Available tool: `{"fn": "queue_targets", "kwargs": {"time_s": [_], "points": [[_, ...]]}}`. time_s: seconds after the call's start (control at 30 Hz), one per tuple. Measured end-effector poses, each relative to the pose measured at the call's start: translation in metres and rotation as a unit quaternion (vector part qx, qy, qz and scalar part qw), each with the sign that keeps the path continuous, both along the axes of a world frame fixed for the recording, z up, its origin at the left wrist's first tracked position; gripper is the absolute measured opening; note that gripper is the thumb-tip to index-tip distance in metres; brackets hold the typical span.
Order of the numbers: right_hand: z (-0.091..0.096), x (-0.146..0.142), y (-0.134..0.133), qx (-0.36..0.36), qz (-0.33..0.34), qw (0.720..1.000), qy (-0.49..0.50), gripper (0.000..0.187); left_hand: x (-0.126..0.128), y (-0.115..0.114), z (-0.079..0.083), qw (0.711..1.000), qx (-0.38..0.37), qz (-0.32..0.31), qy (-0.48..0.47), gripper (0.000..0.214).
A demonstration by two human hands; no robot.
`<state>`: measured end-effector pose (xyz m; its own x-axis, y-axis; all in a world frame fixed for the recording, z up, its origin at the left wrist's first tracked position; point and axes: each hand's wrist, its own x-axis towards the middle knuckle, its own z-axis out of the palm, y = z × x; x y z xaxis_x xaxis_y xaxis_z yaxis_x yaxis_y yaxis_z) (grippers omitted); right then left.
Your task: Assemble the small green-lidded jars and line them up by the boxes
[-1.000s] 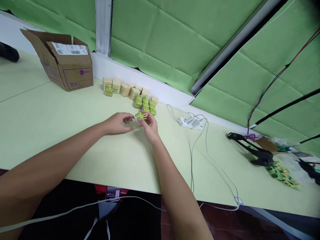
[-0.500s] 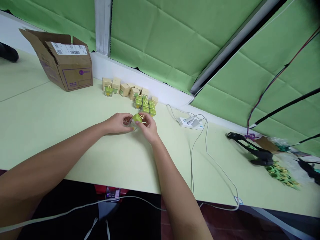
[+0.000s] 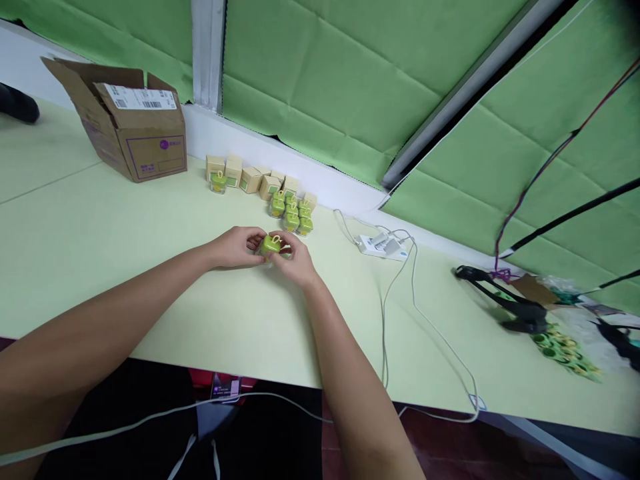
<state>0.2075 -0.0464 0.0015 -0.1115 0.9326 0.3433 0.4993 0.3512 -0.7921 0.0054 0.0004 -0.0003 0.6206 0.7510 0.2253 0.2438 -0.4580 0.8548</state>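
Note:
My left hand [image 3: 235, 246] and my right hand [image 3: 296, 260] meet at the middle of the pale green table [image 3: 150, 267]. Between their fingertips sits a small green item with a yellow loop [image 3: 271, 244], over a clear little container that I can barely make out. Both hands pinch it, fingers curled. Just beyond them stands a cluster of several similar green items [image 3: 293, 215] and a row of small tan boxes [image 3: 250, 177] along the wall.
An open cardboard box [image 3: 133, 127] stands at the back left. A white power strip [image 3: 383, 245] with cables trails right and off the front edge. Black clamps [image 3: 515, 308] and green rings [image 3: 563, 348] lie at the far right.
The green item has come down and a little left between my fingers, from tilted and raised to sitting low between both hands. My arms have hardly moved.

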Motion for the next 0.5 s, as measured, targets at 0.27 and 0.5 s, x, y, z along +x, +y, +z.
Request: {"fn": "queue_targets", "kwargs": {"time_s": [0.27, 0.5], "points": [[-0.0051, 0.0021, 0.0042, -0.045, 0.014, 0.998, 0.033, 0.033, -0.0023, 0.0000, 0.0009, 1.000, 0.002, 0.006, 0.030, 0.053], [-0.0067, 0.0015, 0.0064, -0.046, 0.005, 0.996, 0.071, 0.027, -0.0018, 0.0001, 0.0014, 0.999, 0.007, 0.015, 0.030, 0.053]]}}
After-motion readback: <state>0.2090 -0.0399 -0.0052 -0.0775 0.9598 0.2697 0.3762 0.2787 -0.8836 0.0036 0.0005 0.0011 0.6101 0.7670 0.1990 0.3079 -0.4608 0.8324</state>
